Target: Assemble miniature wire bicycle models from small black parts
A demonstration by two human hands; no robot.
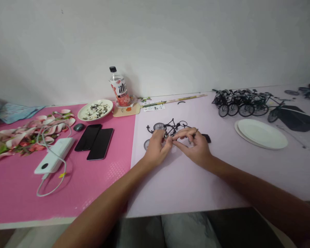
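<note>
My left hand [158, 146] and my right hand [193, 144] meet over the pale part of the table, fingertips pinched together. What sits between the left fingertips is too small to name. A thin dark stick-like piece [195, 132] pokes out from the fingers of my right hand. Just behind both hands lie black parts of a miniature bicycle: a frame [172, 126], a spoked wheel [159, 126] and a thin ring [183, 123]. Another wheel [146, 144] is partly covered by my left hand. A small black piece [206, 138] lies beside my right hand.
Several miniature bicycles [245, 103] stand at the back right, near stacked white plates [263, 134]. Left are two phones [100, 144], a white power strip [54, 155] with a cable, artificial petals [38, 129], a bowl of small parts [95, 110] and a bottle [119, 89].
</note>
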